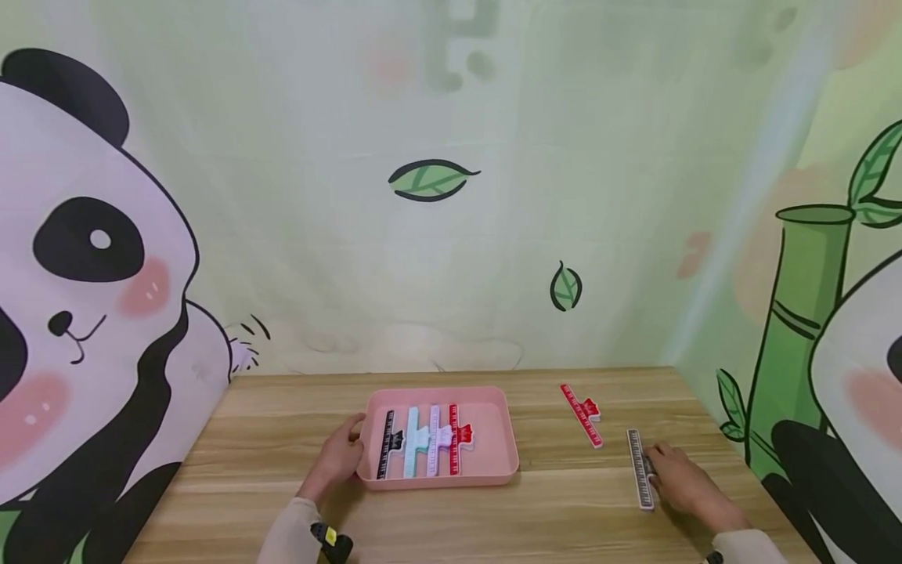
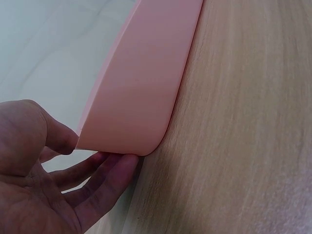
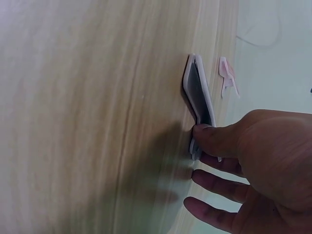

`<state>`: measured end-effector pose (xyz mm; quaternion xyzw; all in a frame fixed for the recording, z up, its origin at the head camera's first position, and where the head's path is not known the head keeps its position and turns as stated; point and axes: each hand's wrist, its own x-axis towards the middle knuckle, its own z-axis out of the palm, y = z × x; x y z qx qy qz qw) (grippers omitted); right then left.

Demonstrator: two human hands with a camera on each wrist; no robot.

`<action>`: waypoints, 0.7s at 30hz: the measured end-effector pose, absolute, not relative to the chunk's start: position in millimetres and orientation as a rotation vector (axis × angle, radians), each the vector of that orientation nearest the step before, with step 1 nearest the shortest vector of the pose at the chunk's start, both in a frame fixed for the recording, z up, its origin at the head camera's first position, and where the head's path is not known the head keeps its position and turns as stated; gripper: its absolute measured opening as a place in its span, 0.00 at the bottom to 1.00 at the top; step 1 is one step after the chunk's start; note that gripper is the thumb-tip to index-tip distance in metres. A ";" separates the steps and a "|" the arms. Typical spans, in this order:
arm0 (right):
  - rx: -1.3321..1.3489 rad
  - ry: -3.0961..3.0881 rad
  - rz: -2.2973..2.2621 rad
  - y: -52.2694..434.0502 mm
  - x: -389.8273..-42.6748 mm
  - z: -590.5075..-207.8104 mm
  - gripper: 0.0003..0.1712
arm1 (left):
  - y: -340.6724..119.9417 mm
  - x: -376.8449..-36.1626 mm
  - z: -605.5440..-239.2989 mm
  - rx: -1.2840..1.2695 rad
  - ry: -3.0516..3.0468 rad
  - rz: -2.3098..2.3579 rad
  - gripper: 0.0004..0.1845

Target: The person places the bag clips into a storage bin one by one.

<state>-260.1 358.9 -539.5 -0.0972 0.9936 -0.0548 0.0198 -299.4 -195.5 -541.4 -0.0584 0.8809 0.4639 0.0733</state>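
Bright, diffuse lt; R hand [image 3: 265, 165] casts soft shadow [image 3: 151, 180] on tbl [image 3: 73, 112].

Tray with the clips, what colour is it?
The tray is pink, best seen in the head view.

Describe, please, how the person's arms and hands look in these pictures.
Both sleeves are long and pale beige. At the left wrist sits a black device with a yellow patch; at the right, a small dark piece shows, cut off by the picture's edge. The left hand and right hand wear no gloves.
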 end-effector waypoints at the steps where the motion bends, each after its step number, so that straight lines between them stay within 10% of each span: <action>1: -0.304 3.087 -0.166 358.9 -259.8 -539.6 0.23 | -195.5 -299.4 -541.3 -0.173 2.645 1.392 0.30; 21: -0.392 3.169 -0.144 355.1 -254.8 -538.8 0.25 | -195.3 -300.3 -544.0 -0.203 2.619 1.430 0.30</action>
